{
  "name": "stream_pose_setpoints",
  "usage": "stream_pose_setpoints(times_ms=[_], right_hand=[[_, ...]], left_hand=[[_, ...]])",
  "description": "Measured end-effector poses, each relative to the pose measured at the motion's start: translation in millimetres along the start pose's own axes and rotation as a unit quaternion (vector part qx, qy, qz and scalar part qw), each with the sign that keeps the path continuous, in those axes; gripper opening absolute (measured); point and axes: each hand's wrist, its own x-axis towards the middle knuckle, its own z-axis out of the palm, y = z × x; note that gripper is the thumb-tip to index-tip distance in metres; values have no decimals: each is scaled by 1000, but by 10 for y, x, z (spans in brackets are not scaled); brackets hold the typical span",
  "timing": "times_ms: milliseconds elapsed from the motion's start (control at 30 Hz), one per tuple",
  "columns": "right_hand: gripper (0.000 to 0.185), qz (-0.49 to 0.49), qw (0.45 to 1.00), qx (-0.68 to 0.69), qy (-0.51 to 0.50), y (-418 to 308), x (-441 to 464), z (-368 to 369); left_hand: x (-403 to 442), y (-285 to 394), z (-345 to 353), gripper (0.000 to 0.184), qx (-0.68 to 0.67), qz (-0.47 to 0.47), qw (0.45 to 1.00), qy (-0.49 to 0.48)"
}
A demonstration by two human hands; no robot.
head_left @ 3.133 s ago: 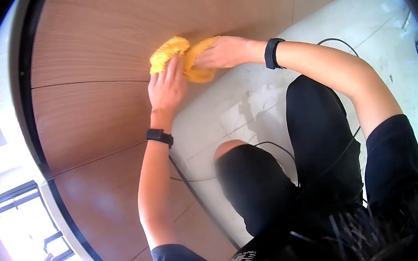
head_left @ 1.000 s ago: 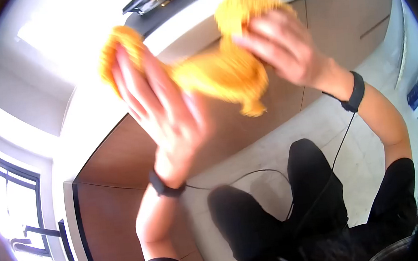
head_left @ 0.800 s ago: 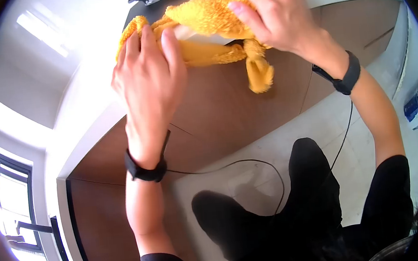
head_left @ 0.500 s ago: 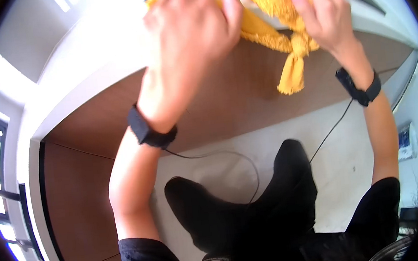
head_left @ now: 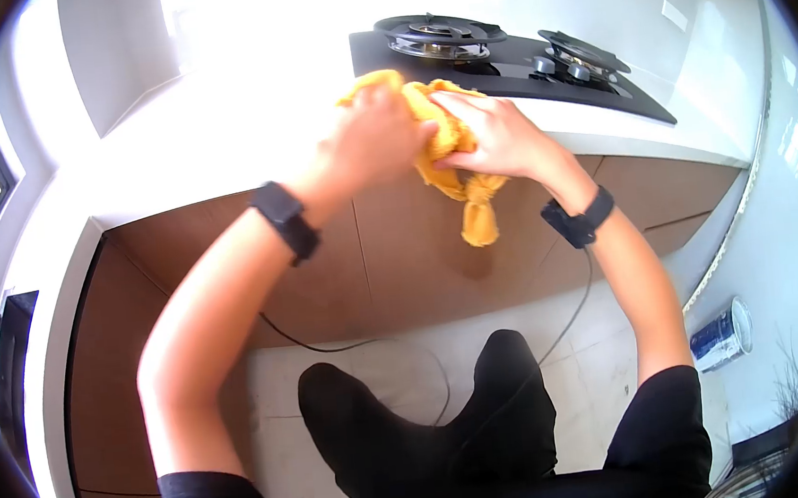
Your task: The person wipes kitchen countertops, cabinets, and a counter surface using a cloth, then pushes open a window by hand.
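A yellow terry towel (head_left: 479,221) is bunched up over the counter's front edge, and a knotted end hangs down before the cabinet. My left hand (head_left: 373,145), slightly blurred, is closed on the towel's left part. Around the right part of the same towel curl the fingers of my right hand (head_left: 501,138), thumb on the near side. The two hands are close together, just in front of a black gas hob (head_left: 516,70). Folds of cloth and my own fingers hide part of the grip.
A white countertop (head_left: 211,156) runs along the wall above brown cabinet doors (head_left: 314,256). Two burners with pan supports and knobs (head_left: 544,65) top the hob. A cable (head_left: 318,349) loops from my wristbands past my legs. At the right stands a paint bucket (head_left: 722,336).
My hands have come closer together and lower in view, bringing the bunched towel with them. More of the counter and the whole hob now show, as the view has tilted up.
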Motion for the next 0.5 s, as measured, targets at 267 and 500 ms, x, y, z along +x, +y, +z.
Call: stream_pose_setpoints(times_ms=[267, 500], right_hand=[[65, -17, 999, 26, -9, -144, 356, 167], [71, 15, 1000, 23, 10, -165, 343, 116]], left_hand=[[67, -372, -1018, 48, 93, -145, 866, -469], [-209, -604, -788, 53, 17, -182, 881, -436]])
